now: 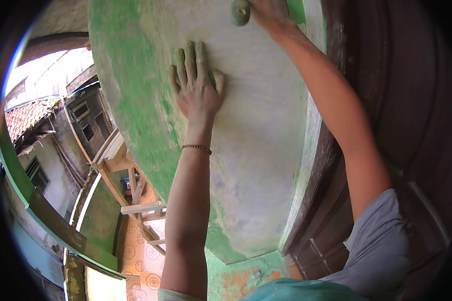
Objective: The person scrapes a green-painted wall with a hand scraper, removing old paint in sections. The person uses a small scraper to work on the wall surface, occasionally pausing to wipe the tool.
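My left hand (197, 84) lies flat with fingers spread on a wall (260, 124), whose green paint is partly worn to a grey-white surface. Pale dust coats its fingers, and a beaded bracelet (196, 147) circles the wrist. At the top edge of the picture, my right hand (269, 9) is cut off by the frame; only its lower part shows. Beside it, against the wall, is a rounded grey-green object (240, 12) with a small pale spot on its end. Whether my fingers close on that object cannot be made out.
A dark brown wooden frame (333, 150) borders the wall on the right. Down to the left stands a wooden trestle or scaffold (143, 207) on orange patterned tiles (152, 280). Green debris covers the floor (245, 276) at the wall's foot. A green railing (56, 229) runs along the left.
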The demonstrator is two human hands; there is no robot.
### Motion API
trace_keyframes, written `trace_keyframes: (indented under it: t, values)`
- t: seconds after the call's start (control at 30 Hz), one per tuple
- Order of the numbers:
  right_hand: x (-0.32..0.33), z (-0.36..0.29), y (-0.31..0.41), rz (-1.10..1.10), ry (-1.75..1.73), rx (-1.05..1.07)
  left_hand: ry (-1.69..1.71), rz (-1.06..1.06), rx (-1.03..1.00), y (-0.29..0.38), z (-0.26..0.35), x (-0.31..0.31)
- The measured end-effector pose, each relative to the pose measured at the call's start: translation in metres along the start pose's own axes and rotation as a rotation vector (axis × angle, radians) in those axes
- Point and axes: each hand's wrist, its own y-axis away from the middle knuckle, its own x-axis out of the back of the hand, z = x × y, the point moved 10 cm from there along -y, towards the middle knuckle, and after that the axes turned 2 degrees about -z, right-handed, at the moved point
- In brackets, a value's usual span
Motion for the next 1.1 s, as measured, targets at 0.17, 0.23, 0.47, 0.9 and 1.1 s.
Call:
trace_keyframes:
  t: [0.17, 0.23, 0.47, 0.9, 1.1]
  values:
    - [0.001, 0.056, -0.034, -0.225, 0.031, -0.302, 0.025, 0.007, -0.017, 0.0, 0.02, -0.001]
    - [-0.005, 0.043, -0.041, -0.259, 0.047, -0.284, 0.008, 0.007, -0.011, 0.002, 0.011, -0.001]
    - [0.017, -0.005, -0.002, -0.031, -0.02, 0.021, -0.037, 0.0, 0.013, 0.003, -0.001, -0.001]
    - [0.0, 0.02, -0.03, -0.288, 0.027, -0.202, 0.002, 0.039, -0.002, -0.003, 0.014, 0.0]
    - [0.004, 0.007, -0.007, -0.061, -0.004, -0.004, -0.037, 0.036, 0.002, -0.001, 0.006, -0.001]
